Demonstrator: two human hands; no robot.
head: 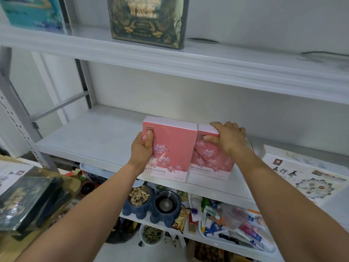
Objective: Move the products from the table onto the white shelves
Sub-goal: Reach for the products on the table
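Observation:
Two pink boxes printed with white blossoms stand upright side by side at the front edge of the middle white shelf. My left hand grips the left side of the left pink box, thumb on its front. My right hand clasps the top right corner of the right pink box, fingers over its top. The two boxes touch each other.
The upper shelf carries a dark green and gold box and a teal box. A white flat box lies right of the pink ones. A dark box sits on the table at left. Bowls and clutter fill the lower shelf.

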